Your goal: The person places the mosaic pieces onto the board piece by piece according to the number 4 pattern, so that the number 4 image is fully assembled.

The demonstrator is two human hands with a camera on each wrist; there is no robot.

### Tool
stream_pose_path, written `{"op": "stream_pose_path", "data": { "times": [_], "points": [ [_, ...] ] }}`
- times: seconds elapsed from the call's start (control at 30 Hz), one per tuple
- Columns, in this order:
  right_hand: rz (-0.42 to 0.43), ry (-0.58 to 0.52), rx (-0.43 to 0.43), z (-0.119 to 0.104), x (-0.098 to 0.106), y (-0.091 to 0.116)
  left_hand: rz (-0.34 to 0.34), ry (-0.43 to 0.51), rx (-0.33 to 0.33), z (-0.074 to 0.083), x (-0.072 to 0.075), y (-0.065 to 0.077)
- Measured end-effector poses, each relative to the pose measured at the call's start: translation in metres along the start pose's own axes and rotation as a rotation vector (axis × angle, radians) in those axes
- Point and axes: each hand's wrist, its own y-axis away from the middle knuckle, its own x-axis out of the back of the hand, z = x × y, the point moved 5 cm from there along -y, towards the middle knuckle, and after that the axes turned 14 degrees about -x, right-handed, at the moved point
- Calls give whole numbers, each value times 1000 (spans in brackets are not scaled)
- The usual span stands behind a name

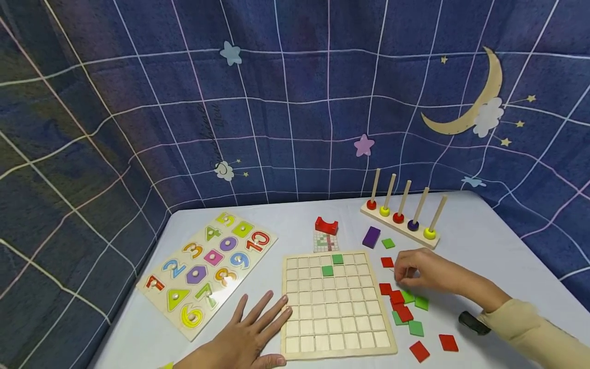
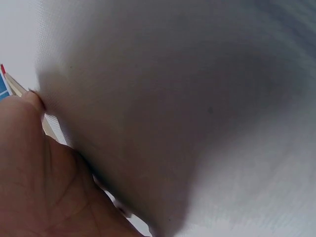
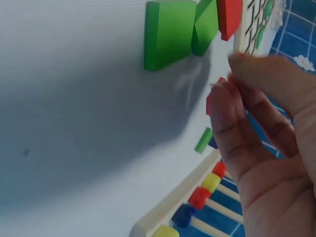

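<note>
A wooden grid board (image 1: 338, 354) lies on the table, with one green tile (image 1: 338, 259) and another green tile (image 1: 327, 270) in its upper cells. My left hand (image 1: 251, 333) rests with spread fingers, its fingertips at the board's left edge. Beyond the board's right side, my right hand (image 1: 421, 270) hovers near a red tile (image 1: 387, 262). Its fingers are loosely bent, and the right wrist view shows a gap between thumb and fingers, with no tile in it. Loose red tiles (image 1: 419, 351) and green tiles (image 1: 416, 328) lie scattered below that hand.
Behind the board, a patterned card (image 1: 325, 242) stands by a red holder (image 1: 326, 226). A purple block (image 1: 371, 237) and a pegged stand (image 1: 426, 241) with colored beads are at back right. A number puzzle (image 1: 213, 259) lies left. A dark object (image 1: 475, 323) sits by the right sleeve.
</note>
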Motion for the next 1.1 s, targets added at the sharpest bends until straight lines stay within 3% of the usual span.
{"op": "stream_pose_path", "data": {
  "times": [0.17,0.27,0.4,0.6,0.83,1.1],
  "points": [
    [-108,-45,-38,2,-2,13,-42,107,15,1,8,-3],
    [-140,-43,-59,4,-5,20,-39,87,13,1,6,-1],
    [-159,-36,-67,4,-9,28,-23,93,12,1,0,-1],
    [-164,-36,-66,-1,-14,36,-21,225,32,-2,2,-2],
    [-242,-37,-24,-14,-26,49,5,88,29,-2,-7,-2],
    [-255,27,-42,-15,-34,53,-18,70,20,-4,-15,0]
  ]
}}
